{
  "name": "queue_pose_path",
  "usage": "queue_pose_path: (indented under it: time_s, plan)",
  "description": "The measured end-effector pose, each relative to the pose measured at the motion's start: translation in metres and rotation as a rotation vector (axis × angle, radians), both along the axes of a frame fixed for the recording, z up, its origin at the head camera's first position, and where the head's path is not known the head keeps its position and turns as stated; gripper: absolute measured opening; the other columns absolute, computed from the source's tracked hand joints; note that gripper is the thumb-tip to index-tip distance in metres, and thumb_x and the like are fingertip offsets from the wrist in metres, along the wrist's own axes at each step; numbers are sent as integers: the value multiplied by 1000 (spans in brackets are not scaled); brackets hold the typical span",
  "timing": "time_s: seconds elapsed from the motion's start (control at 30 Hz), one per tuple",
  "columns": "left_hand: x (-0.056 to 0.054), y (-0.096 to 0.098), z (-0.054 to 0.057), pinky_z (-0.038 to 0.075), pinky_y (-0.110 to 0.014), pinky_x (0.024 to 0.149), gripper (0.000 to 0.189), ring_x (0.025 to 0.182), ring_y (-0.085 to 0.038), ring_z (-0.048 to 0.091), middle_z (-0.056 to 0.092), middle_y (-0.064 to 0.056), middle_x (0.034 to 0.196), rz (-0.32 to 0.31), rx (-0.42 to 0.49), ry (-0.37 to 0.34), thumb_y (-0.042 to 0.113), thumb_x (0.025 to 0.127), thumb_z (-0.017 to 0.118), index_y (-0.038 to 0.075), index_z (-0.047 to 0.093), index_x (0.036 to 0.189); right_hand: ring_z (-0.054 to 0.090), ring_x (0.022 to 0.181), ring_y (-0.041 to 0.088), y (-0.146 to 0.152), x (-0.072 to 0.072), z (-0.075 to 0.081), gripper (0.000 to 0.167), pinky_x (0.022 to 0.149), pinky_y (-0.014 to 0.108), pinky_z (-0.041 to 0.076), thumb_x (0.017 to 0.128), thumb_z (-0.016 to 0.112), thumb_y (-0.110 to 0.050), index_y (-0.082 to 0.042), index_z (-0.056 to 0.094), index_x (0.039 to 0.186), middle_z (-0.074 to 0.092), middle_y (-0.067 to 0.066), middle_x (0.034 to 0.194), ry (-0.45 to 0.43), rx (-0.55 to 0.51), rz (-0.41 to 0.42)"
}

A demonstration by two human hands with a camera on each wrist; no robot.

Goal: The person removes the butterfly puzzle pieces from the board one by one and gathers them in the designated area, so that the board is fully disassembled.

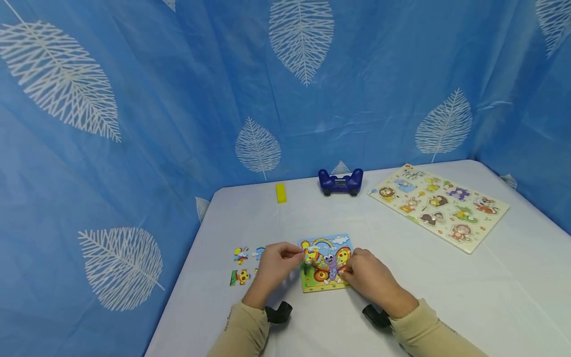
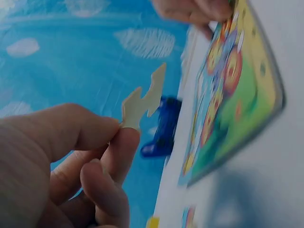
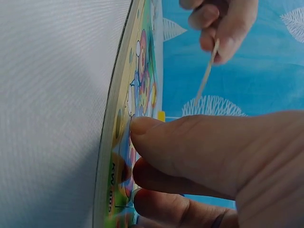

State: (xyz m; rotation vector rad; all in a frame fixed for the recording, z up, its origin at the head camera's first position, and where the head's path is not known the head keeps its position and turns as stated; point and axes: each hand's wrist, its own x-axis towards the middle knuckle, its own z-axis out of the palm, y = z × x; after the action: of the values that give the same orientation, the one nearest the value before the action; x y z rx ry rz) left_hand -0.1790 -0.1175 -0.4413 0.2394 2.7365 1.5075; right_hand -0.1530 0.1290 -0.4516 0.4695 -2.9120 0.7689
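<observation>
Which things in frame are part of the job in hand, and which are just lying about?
In the job:
- butterfly puzzle board
- puzzle piece pinched in the left hand
- loose puzzle pieces left of the board

Lying about:
- yellow block
- blue game controller
- animal puzzle board

Setting: curtained-off, kind of premises not identifiable. Blue cloth [image 1: 379, 124], white leaf print, is hanging behind and at both sides; a white-covered table [image 1: 446, 287] is standing within. Butterfly puzzle [image 1: 331, 266], animal puzzle board [image 1: 438, 207] and game controller [image 1: 341, 183] are lying on it.
</observation>
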Motion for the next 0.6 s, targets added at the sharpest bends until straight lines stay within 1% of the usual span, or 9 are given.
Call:
queue_pose_path:
  time_s: [0.17, 0.3, 0.4, 0.53, 0.6]
  plan:
    - [1, -25, 1, 52, -32, 62, 6, 76, -14, 63, 71, 0, 92, 16, -69, -11, 19, 94, 74, 15, 75, 97, 44, 69, 13, 0, -1, 1, 28, 62, 29, 42, 82, 86, -14, -16, 66, 63, 52, -3, 75, -8, -1, -6]
    - [2, -40, 2, 51, -34, 59, 5, 71, -15, 62, 71, -2, 91, 26, -114, -66, 17, 94, 74, 13, 74, 97, 45, 70, 13, 0, -1, 1, 27, 62, 30, 42, 83, 86, -15, -15, 66, 65, 52, -3, 75, -17, 2, -2]
    - [3, -47, 3, 51, -34, 58, 6, 70, -15, 62, 71, -2, 89, 25, -141, -99, 16, 92, 74, 13, 74, 97, 45, 70, 13, 0, -1, 2, 27, 62, 29, 42, 83, 86, -16, -15, 66, 65, 53, -3, 76, -16, 7, 0]
    - [2, -52, 2, 51, -33, 58, 7, 69, -15, 62, 71, -3, 87, 4, -177, -126, 14, 90, 73, 11, 73, 96, 44, 69, 13, 0, -2, 3, 29, 61, 29, 41, 82, 87, -17, -15, 65, 64, 52, -2, 75, -14, 11, 0]
    - [2, -53, 2, 50, -32, 58, 6, 68, -15, 61, 69, -2, 86, 12, -204, -140, 14, 90, 72, 11, 72, 96, 44, 69, 13, -1, -2, 4, 30, 61, 29, 41, 82, 87, -17, -15, 64, 63, 52, -2, 75, -14, 9, 3]
